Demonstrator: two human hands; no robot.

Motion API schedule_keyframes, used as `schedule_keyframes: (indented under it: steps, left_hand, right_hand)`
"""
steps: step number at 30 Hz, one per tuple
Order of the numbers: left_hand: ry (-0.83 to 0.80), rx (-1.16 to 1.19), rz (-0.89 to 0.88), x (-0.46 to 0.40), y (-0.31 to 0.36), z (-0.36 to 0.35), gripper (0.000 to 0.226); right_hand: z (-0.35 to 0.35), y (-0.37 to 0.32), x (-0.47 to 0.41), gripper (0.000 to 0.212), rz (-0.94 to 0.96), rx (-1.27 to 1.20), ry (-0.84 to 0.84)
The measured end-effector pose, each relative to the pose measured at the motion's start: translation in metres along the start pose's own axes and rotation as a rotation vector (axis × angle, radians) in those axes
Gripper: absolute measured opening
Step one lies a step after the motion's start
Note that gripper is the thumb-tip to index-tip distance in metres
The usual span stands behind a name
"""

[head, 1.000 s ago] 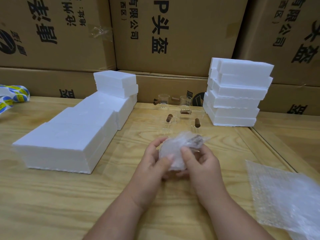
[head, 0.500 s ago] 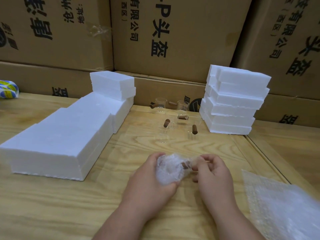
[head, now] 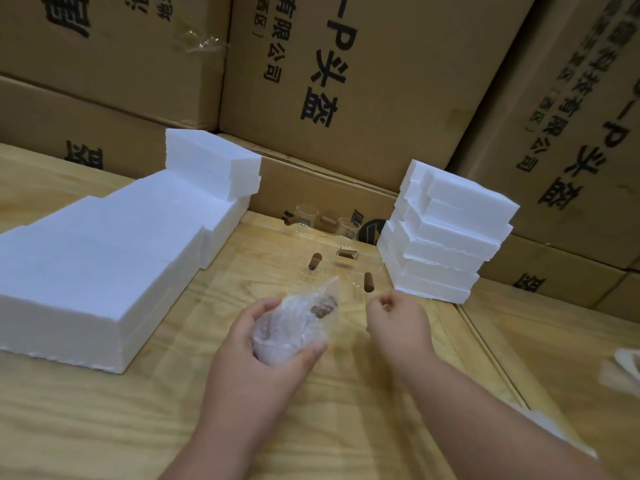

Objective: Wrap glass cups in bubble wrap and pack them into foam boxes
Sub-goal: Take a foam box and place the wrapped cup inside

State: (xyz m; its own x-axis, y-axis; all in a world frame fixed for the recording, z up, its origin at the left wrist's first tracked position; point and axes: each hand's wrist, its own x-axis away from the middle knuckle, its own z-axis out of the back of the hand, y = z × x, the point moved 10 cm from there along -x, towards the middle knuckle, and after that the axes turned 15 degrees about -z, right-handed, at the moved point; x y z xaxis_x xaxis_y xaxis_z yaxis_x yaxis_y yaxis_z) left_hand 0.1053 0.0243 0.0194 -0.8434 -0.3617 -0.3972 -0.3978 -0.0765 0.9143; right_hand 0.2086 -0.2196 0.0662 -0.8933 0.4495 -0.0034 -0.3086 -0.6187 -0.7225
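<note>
Bubble-wrapped cup (head: 294, 327) sits in the left hand (head: 266, 344), held just above the wooden table (head: 104, 410); thumb and fingers curl round the bundle from both sides, and a brown handle shows through the plastic near its top. A loose tail of wrap sticks up at the far end. The right hand (head: 398, 320) is just beside it, apart from the bundle, fingers curled in on themselves with nothing visible between them.

Beyond the hands stand several unwrapped glass cups (head: 306, 216) with brown handles, clustered near the back of the table; how many there are I cannot tell, the glass being so clear. To their right rises a stack of foam boxes (head: 446, 233), a bit uneven. To the left lies a long low block of foam (head: 97, 265), with two more foam pieces (head: 211, 164) piled at its far end. Printed cardboard cartons (head: 346, 81) wall in the back. At the right edge, blurred, lies something pale, perhaps more wrap (head: 623, 368).
</note>
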Motion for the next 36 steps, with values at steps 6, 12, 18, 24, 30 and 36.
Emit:
schedule_keyframes:
  steps: [6,12,18,24,30,36]
  left_hand:
    - [0.055,0.055,-0.005,0.002,0.004,0.002,0.077]
    - [0.073,0.037,0.009,-0.001,0.003,0.0,0.073]
    - [0.063,0.034,0.04,-0.002,0.006,-0.005,0.063]
    - [0.073,0.043,0.036,-0.002,0.006,-0.007,0.062]
    - [0.065,0.043,0.038,-0.002,0.003,-0.007,0.064]
    - [0.047,0.022,0.044,0.0,0.002,-0.01,0.063]
  right_hand:
    - [0.088,-0.104,-0.071,0.036,0.491,0.6,0.431]
    - [0.149,-0.115,-0.153,0.105,0.384,0.863,0.535]
    - [0.151,-0.098,-0.205,0.12,0.294,0.852,0.246]
    - [0.155,-0.108,-0.232,0.096,0.293,0.914,0.163]
    - [0.137,-0.108,-0.22,0.105,0.392,1.032,0.203]
    - [0.137,-0.103,-0.218,0.102,0.461,1.05,0.289]
